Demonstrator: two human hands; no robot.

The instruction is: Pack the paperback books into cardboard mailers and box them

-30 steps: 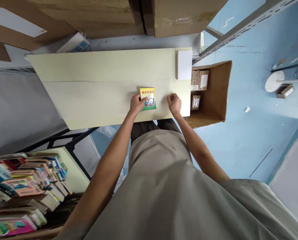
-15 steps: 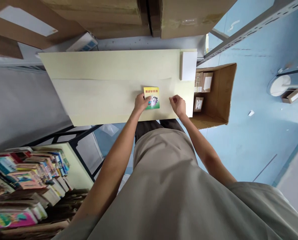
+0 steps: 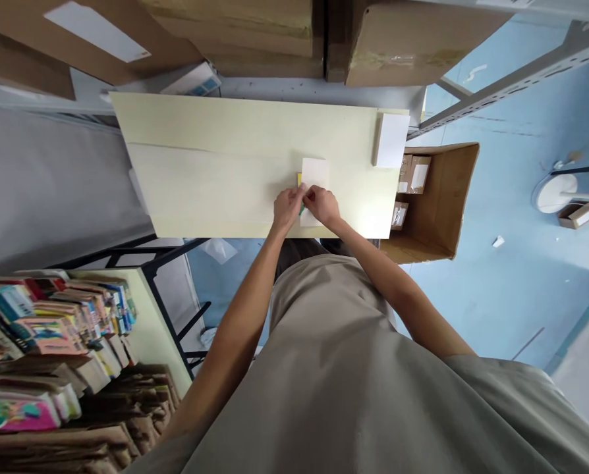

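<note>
Both hands over booklet

Bright, even daylight, soft faint shadows, strong wide-angle bending at the edges, slight blur on the lower-left books.

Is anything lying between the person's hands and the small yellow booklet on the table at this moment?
A white sheet lies over the booklet, leaving only a yellow sliver at its left edge. Both the left hand and the right hand meet at the sheet's near edge; nothing else intervenes.
</note>
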